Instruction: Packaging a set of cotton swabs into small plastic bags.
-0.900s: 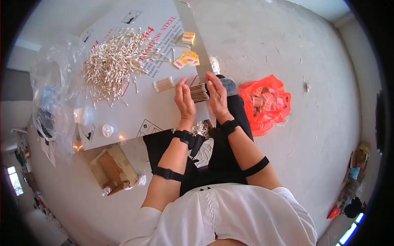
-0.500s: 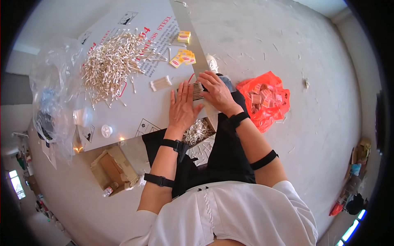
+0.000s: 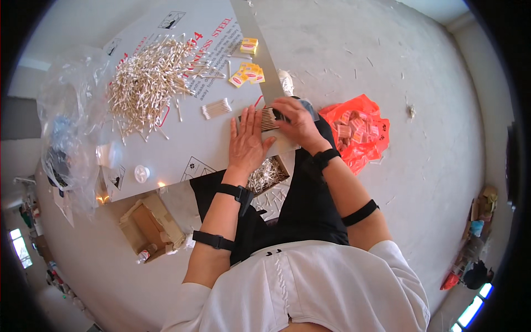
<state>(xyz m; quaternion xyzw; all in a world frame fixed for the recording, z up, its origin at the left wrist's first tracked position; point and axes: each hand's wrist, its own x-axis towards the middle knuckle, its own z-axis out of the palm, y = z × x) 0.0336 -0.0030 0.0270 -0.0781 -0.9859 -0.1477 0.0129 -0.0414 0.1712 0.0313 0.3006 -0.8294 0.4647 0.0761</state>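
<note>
A row of cotton swabs (image 3: 268,119) lies side by side near the table's right edge, between my hands. My left hand (image 3: 247,145) rests flat along the row's left side, its fingers stretched out. At the row's right end, my right hand (image 3: 301,126) has its fingers bent in toward the thumb; whatever is between the fingertips is hidden. Another neat row of swabs (image 3: 216,108) sits to the left of my left hand. Farther left is a large loose heap of cotton swabs (image 3: 149,86).
Small yellow boxes (image 3: 248,74) lie at the table's right side. A red plastic bag (image 3: 357,133) of packs stands on the floor. Below the table edge are a box of swabs (image 3: 268,176) and an open cardboard box (image 3: 141,221). Clear plastic (image 3: 72,127) hangs at left.
My right hand's fingers have bent in from a straighter pose and drawn back to the row's right end, leaving more of the swabs showing. My left hand stays flat.
</note>
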